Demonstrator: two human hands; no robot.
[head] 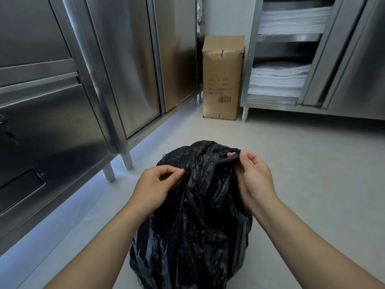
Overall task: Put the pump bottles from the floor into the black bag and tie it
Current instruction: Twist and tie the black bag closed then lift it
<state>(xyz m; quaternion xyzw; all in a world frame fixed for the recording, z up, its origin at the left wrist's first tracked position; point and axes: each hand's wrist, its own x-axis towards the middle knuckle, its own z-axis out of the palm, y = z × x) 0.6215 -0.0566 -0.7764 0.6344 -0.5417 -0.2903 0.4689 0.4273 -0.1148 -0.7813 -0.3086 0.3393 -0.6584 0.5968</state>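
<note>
A full black bag (198,215) stands on the grey floor in front of me, its plastic crumpled and its top drawn together. My left hand (156,184) pinches the bag's plastic on the left side of the top. My right hand (253,176) grips a gathered strip of the bag's rim at the upper right. No pump bottles are visible on the floor; what is inside the bag is hidden.
Stainless steel cabinets (73,101) run along the left on short legs. A tall cardboard box (221,80) stands at the back. An open steel cabinet (291,101) with stacked white linen (279,79) is at the right. Grey floor (312,163) spreads to the right.
</note>
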